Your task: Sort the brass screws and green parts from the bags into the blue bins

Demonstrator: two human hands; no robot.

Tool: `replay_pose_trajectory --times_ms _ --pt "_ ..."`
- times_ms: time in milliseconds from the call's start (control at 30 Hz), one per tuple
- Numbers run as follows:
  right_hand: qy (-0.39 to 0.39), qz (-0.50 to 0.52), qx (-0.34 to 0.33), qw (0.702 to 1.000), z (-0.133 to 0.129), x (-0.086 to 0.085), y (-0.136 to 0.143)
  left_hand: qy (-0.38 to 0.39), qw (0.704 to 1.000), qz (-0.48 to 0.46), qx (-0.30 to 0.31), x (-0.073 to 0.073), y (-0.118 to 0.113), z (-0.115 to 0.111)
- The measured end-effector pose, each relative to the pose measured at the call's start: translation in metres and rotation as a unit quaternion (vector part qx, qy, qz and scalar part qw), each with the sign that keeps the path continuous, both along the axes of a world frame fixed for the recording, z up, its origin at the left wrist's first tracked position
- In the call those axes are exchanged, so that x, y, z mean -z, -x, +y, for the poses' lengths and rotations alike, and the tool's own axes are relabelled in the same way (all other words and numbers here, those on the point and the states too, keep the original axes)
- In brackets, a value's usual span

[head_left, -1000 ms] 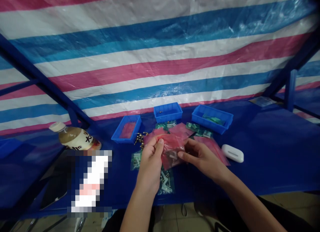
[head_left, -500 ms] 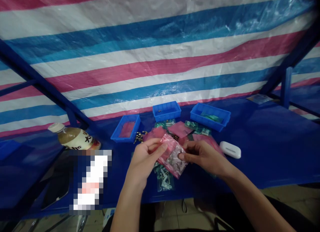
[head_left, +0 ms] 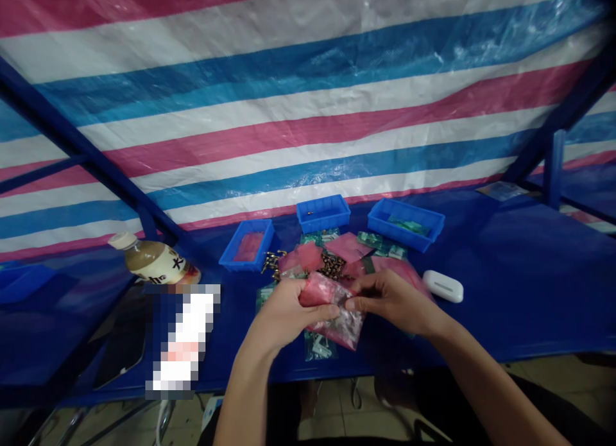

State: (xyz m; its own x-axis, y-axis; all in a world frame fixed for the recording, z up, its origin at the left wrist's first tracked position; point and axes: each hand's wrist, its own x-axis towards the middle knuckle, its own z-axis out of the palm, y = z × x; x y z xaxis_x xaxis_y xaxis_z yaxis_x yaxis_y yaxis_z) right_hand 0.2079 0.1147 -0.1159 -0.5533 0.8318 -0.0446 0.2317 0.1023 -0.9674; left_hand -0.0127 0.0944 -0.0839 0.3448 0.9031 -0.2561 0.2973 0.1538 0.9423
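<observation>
A pinkish clear plastic bag (head_left: 347, 330) is held between my two hands above the table's front part. My left hand (head_left: 287, 310) grips its left side, thumb across the front. At the bag's upper right edge, my right hand (head_left: 385, 300) pinches it between thumb and fingers. What the bag contains cannot be made out. Behind it lie a heap of small brass-coloured metal parts (head_left: 333, 265) and several flat pink bags (head_left: 347, 246). Partly covered by the held bag is a green-tinted bag of white parts (head_left: 319, 347).
Three blue bins stand behind the heap: a left bin (head_left: 226, 261), a middle bin (head_left: 323, 225) and a right bin (head_left: 409, 235). A white case (head_left: 443, 286) lies to the right. A drink bottle (head_left: 154, 261) and a dark tablet-like object (head_left: 121, 340) are at left on the blue table (head_left: 510, 273).
My left thumb has moved down and right across the bag, and the left hand has turned. The bag has shifted slightly down, showing more of the brass-coloured parts behind it.
</observation>
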Motion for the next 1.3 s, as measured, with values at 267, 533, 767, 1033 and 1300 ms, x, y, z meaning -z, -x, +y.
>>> replay_pose_trajectory --times_ms 267,533,767,1033,1300 --pt "-0.026 -0.031 -0.011 0.999 -0.001 -0.004 0.000 -0.059 0.996 0.057 0.035 -0.001 -0.004 -0.001" --pt "-0.045 0.007 0.048 0.998 0.000 -0.007 -0.001 -0.105 0.983 0.142 -0.045 -0.022 0.044 -0.009" --pt "-0.123 -0.030 0.113 0.986 0.003 -0.008 -0.005 -0.247 0.905 0.290 -0.192 -0.045 0.124 0.027" --pt "-0.156 -0.085 0.129 0.976 0.004 -0.006 -0.001 -0.419 0.720 0.546 0.087 -0.046 0.144 0.130" --pt "-0.170 -0.108 0.142 0.969 0.003 -0.011 -0.003 -0.472 0.613 0.622 0.120 -0.004 0.149 0.150"
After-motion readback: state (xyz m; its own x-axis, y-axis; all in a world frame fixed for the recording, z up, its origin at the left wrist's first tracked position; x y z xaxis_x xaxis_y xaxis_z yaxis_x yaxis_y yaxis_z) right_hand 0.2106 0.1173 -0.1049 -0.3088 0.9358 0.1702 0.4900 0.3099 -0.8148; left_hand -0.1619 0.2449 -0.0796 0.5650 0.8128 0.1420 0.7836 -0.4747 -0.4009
